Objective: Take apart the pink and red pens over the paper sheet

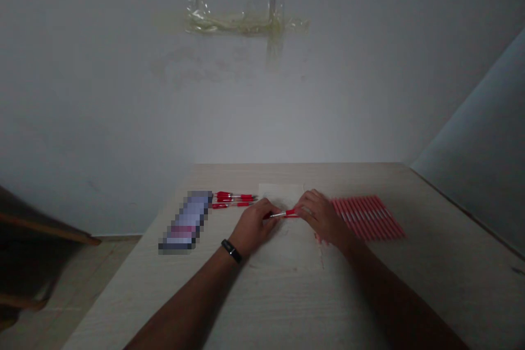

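Observation:
A red pen with a pale, shiny middle [284,214] lies level between my two hands, above a thin sheet like paper [281,191]. My left hand [253,224], with a black band on its wrist, is closed on the pen's left end. Around its right end the fingers of my right hand [322,214] are closed. Both tips of the pen are partly hidden by the fingers. Beyond my left hand lie several red pens with clear parts [235,197]. Right of my right hand, a neat slanted row of red pens [367,217] is laid side by side.
A phone-like device, blurred into blocks [186,221], rests at the table's left. The wooden table [262,311] meets a grey wall [328,93] at the back, with yellowed tape [238,24] on it. Dark furniture [33,246] stands off the left edge.

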The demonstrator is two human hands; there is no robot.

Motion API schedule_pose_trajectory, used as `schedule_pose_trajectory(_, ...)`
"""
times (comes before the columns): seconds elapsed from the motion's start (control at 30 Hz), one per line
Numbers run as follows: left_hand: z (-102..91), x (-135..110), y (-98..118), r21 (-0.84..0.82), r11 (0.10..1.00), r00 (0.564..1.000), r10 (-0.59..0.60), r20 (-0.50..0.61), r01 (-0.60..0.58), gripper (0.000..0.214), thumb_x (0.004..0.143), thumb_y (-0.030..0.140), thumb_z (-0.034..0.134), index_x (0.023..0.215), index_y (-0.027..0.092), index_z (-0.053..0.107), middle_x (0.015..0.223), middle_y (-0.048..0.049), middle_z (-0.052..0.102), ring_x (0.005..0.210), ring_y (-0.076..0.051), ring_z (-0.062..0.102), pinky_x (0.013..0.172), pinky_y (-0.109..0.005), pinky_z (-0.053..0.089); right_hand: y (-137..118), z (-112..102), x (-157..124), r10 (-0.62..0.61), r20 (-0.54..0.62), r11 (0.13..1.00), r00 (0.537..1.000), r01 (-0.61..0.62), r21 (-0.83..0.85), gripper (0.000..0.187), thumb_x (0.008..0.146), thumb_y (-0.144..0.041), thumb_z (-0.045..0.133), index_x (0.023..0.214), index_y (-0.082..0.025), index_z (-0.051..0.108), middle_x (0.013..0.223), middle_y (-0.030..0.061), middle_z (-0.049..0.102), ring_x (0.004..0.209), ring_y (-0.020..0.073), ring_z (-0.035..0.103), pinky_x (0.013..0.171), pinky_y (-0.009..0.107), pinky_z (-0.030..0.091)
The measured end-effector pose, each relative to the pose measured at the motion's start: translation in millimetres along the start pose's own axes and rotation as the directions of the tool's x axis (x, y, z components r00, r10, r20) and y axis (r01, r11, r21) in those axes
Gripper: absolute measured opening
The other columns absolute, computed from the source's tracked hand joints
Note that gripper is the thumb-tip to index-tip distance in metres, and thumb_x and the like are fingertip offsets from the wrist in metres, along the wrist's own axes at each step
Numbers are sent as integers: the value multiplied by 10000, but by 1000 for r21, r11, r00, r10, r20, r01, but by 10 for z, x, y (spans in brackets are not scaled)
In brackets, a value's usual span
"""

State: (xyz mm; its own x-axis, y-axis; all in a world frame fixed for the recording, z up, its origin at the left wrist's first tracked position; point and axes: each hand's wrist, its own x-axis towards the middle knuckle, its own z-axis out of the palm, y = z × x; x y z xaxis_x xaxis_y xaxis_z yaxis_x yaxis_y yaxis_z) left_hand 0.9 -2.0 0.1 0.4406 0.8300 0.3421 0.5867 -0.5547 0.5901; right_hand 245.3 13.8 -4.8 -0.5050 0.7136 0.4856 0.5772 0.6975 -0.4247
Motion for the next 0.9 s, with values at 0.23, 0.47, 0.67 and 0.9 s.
schedule_pose_trajectory(0.23, -5, -5, -60, 46, 993, 993, -109, -51, 111, 96, 862, 234, 624, 903, 180, 692, 914, -61, 660, 840, -187, 607, 716, -280, 455, 107, -11, -5, 36, -44, 996, 998, -39, -83, 134, 963, -258, 594, 865, -200, 665, 874, 53, 639, 881, 212, 552, 817, 356, 428)
schedule_pose_trajectory(0.47, 14, -4, -106, 87, 986, 989, -137, -52, 141, 100, 824, 200, 634, 903, 190, 694, 915, -55, 668, 822, -187, 607, 707, -285, 456, 145, -27, -27, 77, 54, 979, 996, -66, -192, 59, 902, -211, 675, 853, -192, 702, 834, 47, 633, 855, 211, 553, 775, 338, 420)
schedule_pose_trajectory(0.67, 15, -11, -94, 99, 981, 986, -168, -16, 169, 88, 829, 213, 636, 889, 179, 691, 880, -52, 676, 766, -178, 596, 684, -285, 429, 91, -24, -35, 115, 167, 963, 979, -69, -260, 53, 891, -215, 691, 860, -210, 734, 812, 44, 637, 844, 213, 562, 753, 333, 402)
schedule_pose_trajectory(0.9, 37, -18, -120, 119, 977, 984, -179, 9, 177, 101, 847, 237, 622, 882, 180, 697, 863, -50, 675, 754, -172, 590, 664, -274, 406, 120, 56, -53, 186, 224, 944, 957, -111, -310, 88, 892, -235, 687, 943, -220, 758, 843, 60, 682, 828, 211, 600, 740, 322, 414)
